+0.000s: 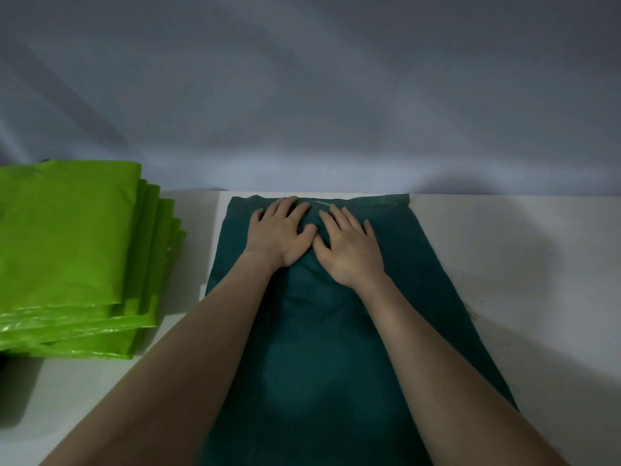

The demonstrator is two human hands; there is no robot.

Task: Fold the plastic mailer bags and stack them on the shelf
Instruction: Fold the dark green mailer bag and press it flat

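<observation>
A dark green mailer bag [336, 348] lies flat and lengthwise on the white table [504, 264], its far end reaching the table's back edge. My left hand [280, 233] and my right hand [349, 245] lie side by side on the bag's far part, palms down. The fingers of both are straight and spread, pressing the plastic flat, and the thumbs almost touch. A stack of several bright green mailer bags [70, 257] sits at the left of the table, fanned out in steps.
A grey-blue cloth backdrop [319, 95] hangs right behind the table's back edge. Bare white table surface shows to the right of the dark bag and between it and the green stack. No shelf is in view.
</observation>
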